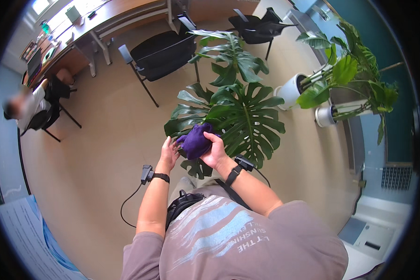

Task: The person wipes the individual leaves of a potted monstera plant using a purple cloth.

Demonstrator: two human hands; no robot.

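Observation:
A bunched purple cloth (196, 142) is gripped in my right hand (214, 150), the thumb lying over its right side. On the other side, my left hand (169, 152) has its fingers apart, close against the cloth's left edge; whether the fingertips touch it I cannot tell. Both hands are in front of a large monstera plant (247, 120), whose broad split leaves spread beneath and beyond the cloth. The plant's pot and lower stems are hidden.
Two white pots (291, 92) with leafy plants (354, 70) line the right side. Black chairs (163, 53) stand beyond the monstera, near a long desk (107, 18). At the far left a person (30, 107) sits by the desk. A poster board (28, 238) is at lower left.

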